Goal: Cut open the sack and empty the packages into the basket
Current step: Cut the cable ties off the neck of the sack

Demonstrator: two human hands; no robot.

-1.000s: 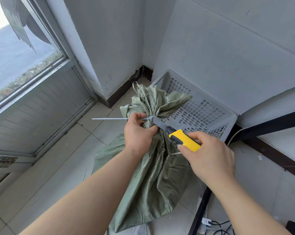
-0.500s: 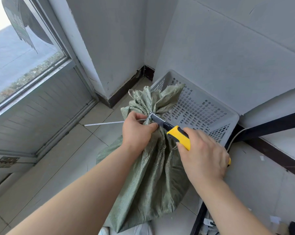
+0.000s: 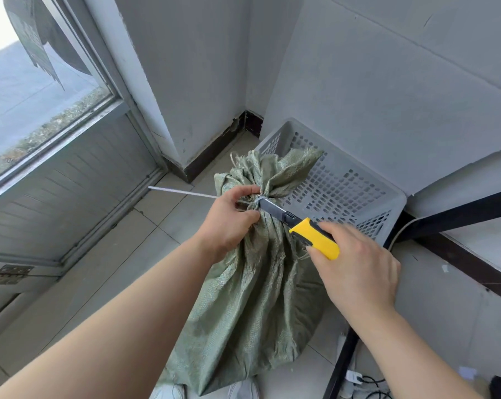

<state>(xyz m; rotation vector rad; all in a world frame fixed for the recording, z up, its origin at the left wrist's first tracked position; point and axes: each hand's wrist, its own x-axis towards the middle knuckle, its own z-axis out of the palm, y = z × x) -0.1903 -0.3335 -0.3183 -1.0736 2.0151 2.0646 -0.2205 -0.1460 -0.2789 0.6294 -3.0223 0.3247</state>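
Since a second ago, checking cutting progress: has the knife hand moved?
Yes. The right hand with the yellow utility knife drew back slightly from the basket.

The right hand (image 3: 355,269) has slid back along the yellow knife (image 3: 314,239), baring more handle. The blade tip now sits against the tie at the sack (image 3: 255,283) neck.

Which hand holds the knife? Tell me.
The right hand grips the yellow-handled utility knife, blade at the tie on the green woven sack. The left hand only pinches the sack's neck.
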